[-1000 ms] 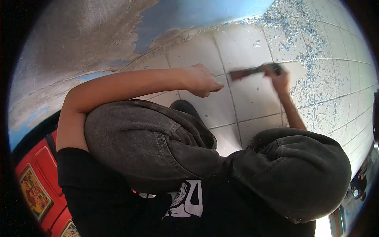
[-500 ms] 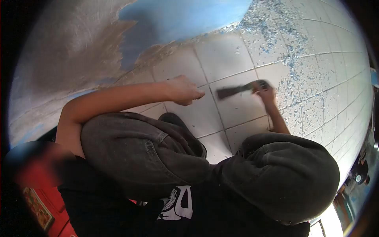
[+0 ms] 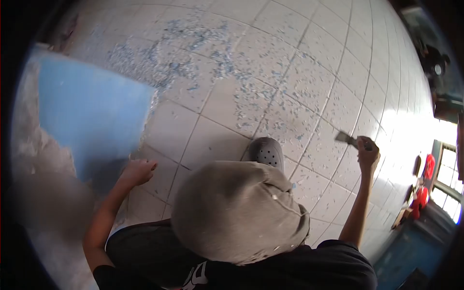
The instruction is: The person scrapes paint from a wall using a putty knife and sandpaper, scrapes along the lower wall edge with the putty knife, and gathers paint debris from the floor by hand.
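Note:
My right hand (image 3: pixel 369 153) is wrapped round the handle of a paint scraper (image 3: pixel 346 138), held out to the right above the floor tiles. Its flat blade points left, away from my fingers. On the left, my left hand (image 3: pixel 139 172) is curled closed beside the foot of the wall, with nothing showing in it. Close by that hand is a patch of blue paint (image 3: pixel 94 113) on the wall, bordered by bare, greyish plaster (image 3: pixel 30 145). Paint flakes (image 3: pixel 181 58) lie scattered over the tiled floor (image 3: pixel 220 104), thickest past the patch's far corner.
My bent knee (image 3: pixel 232 208) fills the lower middle, and a grey clog (image 3: pixel 267 152) stands on the tiles in front of it. At the right are a bright window (image 3: pixel 447 181), red items (image 3: pixel 421 198) and a dark blue surface (image 3: pixel 411 246).
My view has swung to the right, so the blue patch now lies at the left. The scraper has moved out to the right with my right hand, and my hands are farther apart.

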A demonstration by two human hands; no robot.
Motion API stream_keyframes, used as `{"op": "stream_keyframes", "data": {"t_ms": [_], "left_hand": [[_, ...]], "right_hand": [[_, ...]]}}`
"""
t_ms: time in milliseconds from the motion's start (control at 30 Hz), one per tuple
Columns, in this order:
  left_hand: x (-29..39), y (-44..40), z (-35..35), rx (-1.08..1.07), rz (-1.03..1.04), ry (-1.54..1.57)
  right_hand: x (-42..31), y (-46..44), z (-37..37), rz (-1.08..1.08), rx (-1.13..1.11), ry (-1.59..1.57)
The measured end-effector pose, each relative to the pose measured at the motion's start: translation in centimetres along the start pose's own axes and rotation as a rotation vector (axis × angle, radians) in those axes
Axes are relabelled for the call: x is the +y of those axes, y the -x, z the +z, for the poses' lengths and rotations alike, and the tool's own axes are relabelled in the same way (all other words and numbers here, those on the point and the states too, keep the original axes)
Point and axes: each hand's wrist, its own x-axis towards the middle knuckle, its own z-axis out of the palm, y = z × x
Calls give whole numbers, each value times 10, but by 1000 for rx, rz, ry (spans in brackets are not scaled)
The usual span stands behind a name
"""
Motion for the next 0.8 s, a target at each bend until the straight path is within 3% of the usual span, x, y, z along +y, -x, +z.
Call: {"op": "stream_keyframes", "data": {"t_ms": [67, 133, 267, 300, 333, 400, 467, 533, 600, 700, 800], "left_hand": [[10, -26, -18, 84, 37, -30], [28, -51, -46, 185, 66, -45], [65, -82, -101, 354, 140, 31], [71, -90, -107, 382, 170, 72], [77, -96, -110, 375, 183, 65], [91, -104, -116, 365, 196, 40], [110, -107, -122, 321, 201, 23], [124, -106, -126, 284, 198, 5], [130, -105, -125, 303, 232, -51], [128, -103, -125, 253, 189, -25], [130, -98, -132, 231, 126, -74]], "right_hand": [[12, 16, 3, 22, 18, 268], [27, 26, 10, 194, 12, 497], [89, 31, 43, 333, 57, 627], [104, 30, 59, 121, 87, 707], [119, 26, 85, -105, 273, 731], [90, 7, 122, -268, 106, 717], [-21, -3, 114, -197, 11, 370], [-77, -15, 141, -466, -79, 254], [-141, -9, 142, -466, 26, -14], [-181, -8, 152, -573, -16, -226], [-164, -13, 133, -535, 73, -371]]}}
